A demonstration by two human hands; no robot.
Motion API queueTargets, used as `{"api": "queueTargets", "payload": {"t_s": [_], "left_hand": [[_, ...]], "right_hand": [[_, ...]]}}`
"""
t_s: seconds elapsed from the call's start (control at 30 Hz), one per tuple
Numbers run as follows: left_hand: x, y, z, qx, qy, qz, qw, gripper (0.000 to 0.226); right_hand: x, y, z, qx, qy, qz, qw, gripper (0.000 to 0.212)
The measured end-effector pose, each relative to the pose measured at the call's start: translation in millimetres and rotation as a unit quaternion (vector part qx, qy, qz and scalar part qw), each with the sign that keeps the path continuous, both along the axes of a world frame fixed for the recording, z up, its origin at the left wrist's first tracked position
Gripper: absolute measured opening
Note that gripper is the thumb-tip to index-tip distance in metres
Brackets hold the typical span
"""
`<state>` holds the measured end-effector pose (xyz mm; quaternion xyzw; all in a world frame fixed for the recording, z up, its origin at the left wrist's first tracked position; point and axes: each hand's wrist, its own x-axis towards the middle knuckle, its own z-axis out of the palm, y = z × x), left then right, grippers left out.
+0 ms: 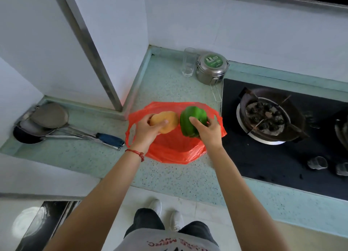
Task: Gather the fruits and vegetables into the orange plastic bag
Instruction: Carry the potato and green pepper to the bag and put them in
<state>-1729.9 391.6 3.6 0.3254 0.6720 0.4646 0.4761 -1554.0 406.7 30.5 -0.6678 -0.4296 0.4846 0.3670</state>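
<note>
The orange plastic bag (174,149) lies on the speckled green counter in the middle of the view. Over it, my left hand (148,130) grips a yellow round fruit (168,121). Beside it, my right hand (208,131) holds a green bell pepper (190,118) above the bag's right side. The two items are close together, apart by a small gap. The bag's inside is hidden under my hands and the produce.
A black gas hob (273,156) with a dirty burner pan (267,116) lies right of the bag. A steel lidded tin (211,67) and a glass (188,62) stand at the back. Ladles and a blue-handled utensil (111,138) lie at the left.
</note>
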Motion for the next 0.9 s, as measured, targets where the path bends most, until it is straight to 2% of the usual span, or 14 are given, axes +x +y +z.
{"api": "queueTargets", "payload": {"t_s": [0.27, 0.47, 0.63, 0.77, 0.9], "left_hand": [[-13.0, 28.9, -35.9, -0.084, 0.032, -0.048, 0.995, 0.057], [-14.7, 34.6, -52.5, -0.107, 0.094, -0.098, 0.985, 0.056], [-16.6, 33.2, -50.3, -0.099, 0.104, -0.121, 0.982, 0.061], [-16.2, 30.0, -43.5, -0.086, 0.119, -0.134, 0.98, 0.066], [-16.7, 24.9, -34.3, -0.037, 0.124, -0.12, 0.984, 0.06]], "right_hand": [[-15.7, 17.7, -39.4, -0.098, -0.051, -0.029, 0.993, 0.038], [-19.4, 19.0, -54.9, -0.138, -0.089, -0.016, 0.986, 0.061], [-21.6, 14.9, -51.3, -0.13, -0.119, 0.0, 0.984, 0.072], [-22.5, 9.6, -43.7, -0.1, -0.146, -0.001, 0.984, 0.061], [-22.2, 1.4, -33.7, -0.064, -0.143, -0.013, 0.988, 0.057]]}}
